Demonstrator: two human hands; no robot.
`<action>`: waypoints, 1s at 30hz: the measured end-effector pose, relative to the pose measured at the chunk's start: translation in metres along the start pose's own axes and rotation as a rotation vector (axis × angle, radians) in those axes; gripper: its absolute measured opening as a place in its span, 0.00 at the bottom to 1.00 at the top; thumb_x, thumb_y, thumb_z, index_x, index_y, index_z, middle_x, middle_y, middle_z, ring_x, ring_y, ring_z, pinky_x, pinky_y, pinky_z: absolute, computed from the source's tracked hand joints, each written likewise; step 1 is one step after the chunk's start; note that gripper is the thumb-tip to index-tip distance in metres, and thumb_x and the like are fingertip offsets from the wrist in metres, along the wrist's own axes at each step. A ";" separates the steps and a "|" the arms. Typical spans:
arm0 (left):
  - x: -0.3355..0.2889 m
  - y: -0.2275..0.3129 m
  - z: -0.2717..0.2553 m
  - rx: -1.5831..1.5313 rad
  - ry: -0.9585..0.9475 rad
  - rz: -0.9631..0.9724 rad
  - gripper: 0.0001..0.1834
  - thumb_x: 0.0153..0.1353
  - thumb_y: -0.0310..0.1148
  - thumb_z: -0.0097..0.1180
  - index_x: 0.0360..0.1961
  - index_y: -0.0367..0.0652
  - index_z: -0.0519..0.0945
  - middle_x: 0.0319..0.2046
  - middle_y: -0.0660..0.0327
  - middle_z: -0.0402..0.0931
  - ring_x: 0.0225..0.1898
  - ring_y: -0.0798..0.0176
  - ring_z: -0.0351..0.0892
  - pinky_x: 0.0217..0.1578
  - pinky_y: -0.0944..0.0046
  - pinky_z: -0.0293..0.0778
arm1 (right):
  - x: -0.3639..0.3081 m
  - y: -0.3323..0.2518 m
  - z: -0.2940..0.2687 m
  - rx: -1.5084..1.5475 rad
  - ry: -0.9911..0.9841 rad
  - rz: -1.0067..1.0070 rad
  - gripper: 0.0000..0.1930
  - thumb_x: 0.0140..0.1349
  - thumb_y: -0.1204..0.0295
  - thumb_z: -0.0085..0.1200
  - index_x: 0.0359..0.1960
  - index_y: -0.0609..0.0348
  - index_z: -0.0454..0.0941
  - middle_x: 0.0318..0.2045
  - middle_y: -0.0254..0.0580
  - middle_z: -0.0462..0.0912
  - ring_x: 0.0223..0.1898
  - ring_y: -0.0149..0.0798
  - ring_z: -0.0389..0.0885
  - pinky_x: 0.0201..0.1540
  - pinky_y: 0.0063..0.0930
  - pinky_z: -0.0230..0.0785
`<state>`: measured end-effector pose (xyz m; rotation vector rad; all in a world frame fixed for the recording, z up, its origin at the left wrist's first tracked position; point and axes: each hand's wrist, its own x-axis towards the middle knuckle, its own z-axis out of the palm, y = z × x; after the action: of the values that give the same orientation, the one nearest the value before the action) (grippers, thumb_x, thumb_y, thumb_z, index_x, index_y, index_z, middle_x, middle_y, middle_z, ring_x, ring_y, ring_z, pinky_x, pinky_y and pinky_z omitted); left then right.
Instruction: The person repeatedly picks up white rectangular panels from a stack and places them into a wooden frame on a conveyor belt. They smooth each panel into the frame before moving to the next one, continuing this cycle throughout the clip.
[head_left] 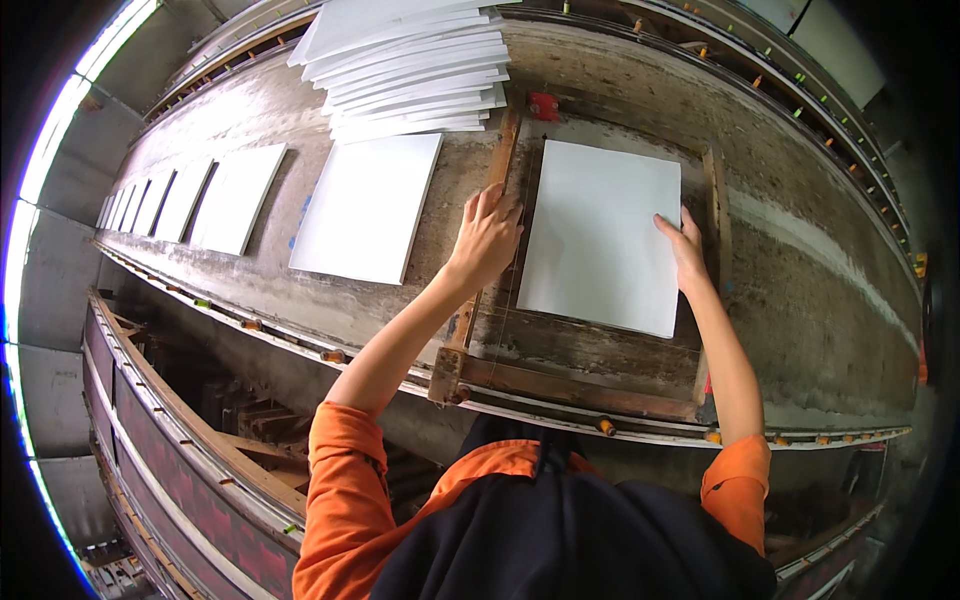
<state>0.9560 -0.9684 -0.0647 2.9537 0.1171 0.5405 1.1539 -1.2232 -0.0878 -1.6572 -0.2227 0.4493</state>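
A blank white sheet (pixel 600 235) lies within the bars of a worn wooden frame (pixel 580 390) on the long table. My left hand (pixel 488 232) is closed over the frame's left bar, beside the sheet's left edge; its fingertips are partly hidden. At the sheet's right edge, my right hand (pixel 684 245) pinches it, thumb on top and fingers at the outer side. The frame's right bar (pixel 718 215) stands just beyond that hand. Left of the frame rests another flat white sheet (pixel 365 208).
Beyond the sheets is a fanned stack of white sheets (pixel 405 65). Several more sheets (pixel 238 200) lie in a row toward the far left. A red patch (pixel 544 106) sits near the frame's top. Small orange pegs (pixel 605 426) line the table's near rail. Another long table (pixel 180 430) stands at lower left.
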 end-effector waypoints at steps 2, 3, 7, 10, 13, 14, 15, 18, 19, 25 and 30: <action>0.000 -0.003 0.010 0.031 0.022 -0.032 0.18 0.57 0.34 0.51 0.46 0.34 0.73 0.52 0.56 0.64 0.60 0.53 0.51 0.58 0.51 0.53 | -0.001 0.000 0.005 0.027 -0.042 0.027 0.35 0.49 0.64 0.59 0.57 0.67 0.58 0.49 0.48 0.71 0.50 0.39 0.68 0.54 0.31 0.58; 0.000 -0.004 0.014 0.045 0.041 -0.049 0.18 0.56 0.35 0.51 0.45 0.34 0.73 0.52 0.56 0.63 0.60 0.53 0.51 0.58 0.50 0.53 | -0.003 -0.002 0.007 0.014 -0.030 0.036 0.36 0.49 0.64 0.59 0.58 0.67 0.58 0.49 0.48 0.71 0.50 0.39 0.68 0.54 0.31 0.58; 0.004 0.001 0.014 0.042 0.044 -0.055 0.17 0.56 0.37 0.51 0.40 0.34 0.76 0.51 0.55 0.63 0.60 0.52 0.51 0.57 0.48 0.52 | -0.006 0.006 0.005 -0.042 0.053 0.043 0.36 0.49 0.64 0.59 0.58 0.67 0.58 0.49 0.49 0.71 0.50 0.39 0.69 0.54 0.31 0.58; 0.002 0.000 0.012 0.008 0.045 -0.064 0.16 0.55 0.37 0.52 0.38 0.34 0.77 0.51 0.54 0.63 0.60 0.51 0.51 0.57 0.47 0.52 | -0.015 0.000 0.016 -0.037 0.040 0.050 0.36 0.50 0.64 0.59 0.58 0.68 0.58 0.49 0.50 0.71 0.50 0.39 0.69 0.54 0.31 0.58; 0.001 0.000 0.010 0.023 0.027 -0.062 0.17 0.54 0.38 0.54 0.38 0.34 0.77 0.51 0.53 0.63 0.60 0.50 0.50 0.57 0.46 0.52 | -0.022 -0.003 0.019 -0.057 0.059 0.049 0.36 0.50 0.63 0.59 0.58 0.68 0.58 0.49 0.50 0.72 0.50 0.39 0.69 0.54 0.30 0.58; 0.000 0.000 0.012 0.011 0.054 -0.055 0.17 0.53 0.38 0.53 0.36 0.34 0.78 0.51 0.53 0.63 0.60 0.50 0.50 0.57 0.46 0.51 | -0.022 -0.003 0.019 -0.070 0.075 0.043 0.36 0.50 0.63 0.59 0.58 0.68 0.58 0.49 0.50 0.72 0.50 0.39 0.69 0.54 0.30 0.58; 0.000 -0.001 0.014 -0.002 0.081 -0.047 0.17 0.53 0.38 0.53 0.34 0.33 0.78 0.50 0.53 0.64 0.60 0.51 0.50 0.57 0.46 0.50 | -0.021 -0.001 0.018 -0.063 0.071 0.044 0.36 0.50 0.63 0.59 0.58 0.68 0.58 0.49 0.50 0.72 0.50 0.39 0.69 0.54 0.30 0.58; -0.001 0.000 0.011 0.000 0.055 -0.056 0.17 0.52 0.38 0.55 0.36 0.35 0.78 0.51 0.53 0.63 0.61 0.50 0.49 0.58 0.46 0.50 | -0.023 -0.006 0.022 -0.061 0.057 0.054 0.37 0.50 0.63 0.59 0.58 0.68 0.57 0.49 0.51 0.71 0.51 0.40 0.69 0.55 0.31 0.57; -0.002 0.000 0.009 0.007 0.028 -0.065 0.17 0.52 0.38 0.56 0.38 0.36 0.78 0.52 0.53 0.63 0.61 0.50 0.48 0.58 0.46 0.51 | -0.026 -0.010 0.025 -0.072 0.056 0.060 0.38 0.50 0.63 0.59 0.59 0.68 0.56 0.50 0.52 0.70 0.52 0.40 0.68 0.56 0.32 0.56; 0.000 0.002 0.008 -0.032 -0.004 -0.059 0.16 0.51 0.38 0.56 0.38 0.39 0.80 0.52 0.53 0.63 0.62 0.51 0.48 0.59 0.46 0.50 | -0.010 0.010 0.011 -0.089 0.049 0.035 0.44 0.49 0.62 0.60 0.62 0.68 0.48 0.56 0.56 0.65 0.58 0.43 0.63 0.60 0.34 0.51; -0.003 0.001 0.006 -0.070 0.002 -0.076 0.15 0.51 0.36 0.56 0.36 0.38 0.80 0.53 0.53 0.63 0.62 0.50 0.48 0.60 0.47 0.49 | -0.016 -0.006 0.022 -0.105 0.039 0.048 0.44 0.49 0.63 0.60 0.62 0.68 0.47 0.56 0.56 0.64 0.58 0.43 0.62 0.60 0.34 0.50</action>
<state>0.9559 -0.9702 -0.0713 2.8677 0.2054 0.5259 1.1305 -1.2087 -0.0812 -1.7754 -0.1805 0.4481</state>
